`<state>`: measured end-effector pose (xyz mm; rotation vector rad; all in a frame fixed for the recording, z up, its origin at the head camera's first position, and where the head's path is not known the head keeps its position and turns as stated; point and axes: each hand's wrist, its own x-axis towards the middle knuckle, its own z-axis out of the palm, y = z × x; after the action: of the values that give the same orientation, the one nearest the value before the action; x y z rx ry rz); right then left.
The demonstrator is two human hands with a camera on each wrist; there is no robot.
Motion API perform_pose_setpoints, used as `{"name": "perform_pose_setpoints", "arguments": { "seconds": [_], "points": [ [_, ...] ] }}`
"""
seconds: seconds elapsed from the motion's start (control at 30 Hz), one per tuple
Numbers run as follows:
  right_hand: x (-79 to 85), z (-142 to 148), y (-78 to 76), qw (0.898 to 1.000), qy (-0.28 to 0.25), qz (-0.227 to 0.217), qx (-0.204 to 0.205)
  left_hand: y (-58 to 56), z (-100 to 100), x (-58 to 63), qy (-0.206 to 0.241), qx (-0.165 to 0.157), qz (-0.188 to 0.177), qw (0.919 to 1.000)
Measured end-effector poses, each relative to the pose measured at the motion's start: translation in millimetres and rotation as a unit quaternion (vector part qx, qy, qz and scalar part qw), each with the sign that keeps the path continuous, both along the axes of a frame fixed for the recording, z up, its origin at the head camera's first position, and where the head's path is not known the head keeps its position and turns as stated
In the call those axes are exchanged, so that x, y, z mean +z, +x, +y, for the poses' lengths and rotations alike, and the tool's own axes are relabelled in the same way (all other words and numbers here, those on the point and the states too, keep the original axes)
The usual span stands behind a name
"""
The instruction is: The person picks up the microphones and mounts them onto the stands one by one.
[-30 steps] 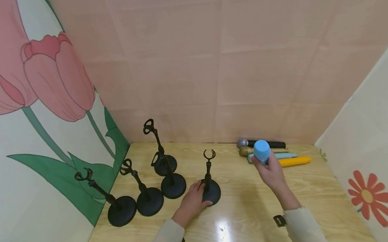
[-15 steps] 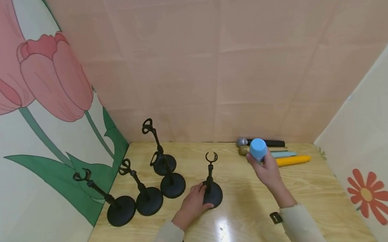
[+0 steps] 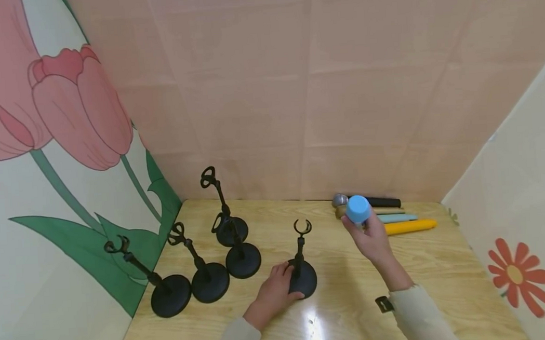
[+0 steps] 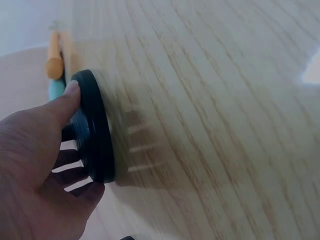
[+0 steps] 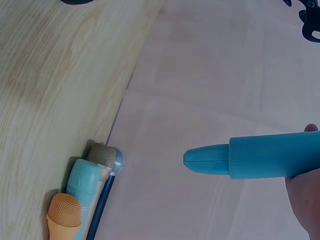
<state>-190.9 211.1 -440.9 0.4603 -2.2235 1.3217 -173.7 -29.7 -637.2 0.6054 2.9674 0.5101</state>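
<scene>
My left hand [image 3: 276,292] grips the round base of a black microphone stand [image 3: 306,280] with an open clip on top. In the left wrist view, the thumb and fingers of this hand [image 4: 35,160] hold the disc-shaped base [image 4: 97,130] by its edge; whether it touches the table is unclear. Farther right, my right hand [image 3: 375,241] holds a blue microphone [image 3: 358,209] above the table, its rounded head facing up. The tapered handle of that microphone [image 5: 270,156] shows in the right wrist view, where only part of the hand [image 5: 306,200] appears.
Several black stands [image 3: 210,283] stand together at the left. At the back right lie a black microphone [image 3: 384,202], a gold one [image 5: 102,155], a teal one [image 5: 83,177] and an orange-yellow one [image 3: 412,226]. Walls border the wooden table [image 3: 448,284] behind and on both sides.
My left hand has shifted the stand a little to the right and nearer to me. The right hand has carried the blue microphone slightly left, towards the stand.
</scene>
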Motion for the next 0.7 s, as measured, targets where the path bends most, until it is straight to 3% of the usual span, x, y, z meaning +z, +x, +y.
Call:
{"name": "perform_pose_setpoints", "arguments": {
  "seconds": [0.27, 0.47, 0.7],
  "points": [
    [0.0, -6, -6.0, 0.998, -0.005, 0.046, 0.036, 4.1, 3, -0.5, -0.004, -0.004, -0.017, 0.9998],
    [-19.2, -2, -19.9, 0.999, 0.003, 0.028, 0.026, 8.1, 5, -0.1, -0.009, -0.011, -0.015, 0.9998],
    [-18.9, -7, -21.7, 0.999, 0.004, 0.027, 0.028, 10.8, 7, 0.8, -0.02, -0.018, -0.004, 0.9996]
  ]
}}
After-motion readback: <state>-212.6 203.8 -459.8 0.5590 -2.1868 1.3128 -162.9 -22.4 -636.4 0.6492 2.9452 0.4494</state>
